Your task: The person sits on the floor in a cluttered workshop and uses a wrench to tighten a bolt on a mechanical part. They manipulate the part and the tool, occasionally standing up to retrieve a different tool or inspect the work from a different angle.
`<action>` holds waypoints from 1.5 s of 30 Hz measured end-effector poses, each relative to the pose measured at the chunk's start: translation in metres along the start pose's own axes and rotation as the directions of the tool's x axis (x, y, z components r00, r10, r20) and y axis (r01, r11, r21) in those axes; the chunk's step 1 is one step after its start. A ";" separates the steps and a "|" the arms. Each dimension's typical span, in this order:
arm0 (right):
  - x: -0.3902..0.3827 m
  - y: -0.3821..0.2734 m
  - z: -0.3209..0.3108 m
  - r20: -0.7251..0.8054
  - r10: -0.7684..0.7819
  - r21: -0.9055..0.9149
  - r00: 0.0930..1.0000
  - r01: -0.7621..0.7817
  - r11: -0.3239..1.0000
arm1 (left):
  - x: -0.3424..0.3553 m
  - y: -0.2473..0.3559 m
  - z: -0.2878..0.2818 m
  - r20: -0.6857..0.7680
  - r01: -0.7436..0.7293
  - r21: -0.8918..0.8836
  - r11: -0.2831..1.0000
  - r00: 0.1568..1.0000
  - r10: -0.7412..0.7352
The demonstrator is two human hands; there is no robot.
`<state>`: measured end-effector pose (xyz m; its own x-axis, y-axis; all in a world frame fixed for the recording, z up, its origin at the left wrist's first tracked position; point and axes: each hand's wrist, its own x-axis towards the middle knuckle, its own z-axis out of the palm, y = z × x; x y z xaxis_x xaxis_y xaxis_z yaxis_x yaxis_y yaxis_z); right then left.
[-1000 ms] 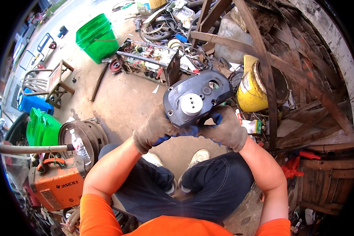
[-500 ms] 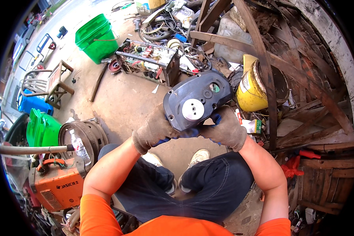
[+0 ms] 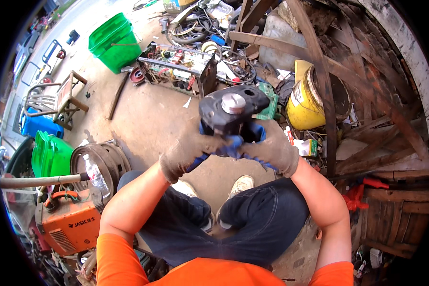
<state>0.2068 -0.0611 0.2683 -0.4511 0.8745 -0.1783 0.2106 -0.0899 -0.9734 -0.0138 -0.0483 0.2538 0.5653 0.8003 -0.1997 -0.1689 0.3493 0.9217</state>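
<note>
A black housing [image 3: 219, 119] with a round silver disc [image 3: 233, 103] on its upper face is held up over my feet, tilted and slightly blurred. My left hand [image 3: 186, 152], in a grey and blue glove, grips its lower left side. My right hand [image 3: 271, 150], gloved the same way, grips its lower right, with fingers near those of my left underneath; exactly where they end is blurred. A green object [image 3: 269, 107] lies just behind the housing, partly hidden by it.
An opened circuit-board unit [image 3: 171, 66] lies ahead, near a green bucket [image 3: 110, 45] and hoses. Leaning planks [image 3: 321, 66] and a yellow bucket [image 3: 304, 112] crowd the right. Left are a chair [image 3: 71, 95], a rim [image 3: 112, 157], a bottle [image 3: 93, 174] and an orange machine [image 3: 64, 221].
The housing has tipped away from me, so its top face is foreshortened and more of its near side shows. Both hands have turned with it, and more of the green object behind is exposed.
</note>
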 end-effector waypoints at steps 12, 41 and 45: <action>0.004 -0.008 -0.006 -0.015 0.225 0.110 0.974 -0.223 0.969 | 0.015 -0.034 -0.020 0.114 -0.057 -0.232 0.971 0.990 0.085; 0.007 0.007 -0.002 -0.037 0.161 0.179 0.986 -0.152 0.972 | 0.020 -0.023 -0.014 0.113 0.272 -0.603 0.750 0.960 -0.257; 0.009 0.010 -0.002 -0.028 0.142 0.243 0.989 -0.131 0.961 | 0.023 -0.027 -0.017 0.086 0.261 -0.510 0.820 0.964 -0.253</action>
<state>0.2065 -0.0531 0.2570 -0.3924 0.8656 -0.3110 0.0509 -0.3172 -0.9470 -0.0098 -0.0311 0.2182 0.6568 0.6409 -0.3974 -0.4025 0.7436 0.5340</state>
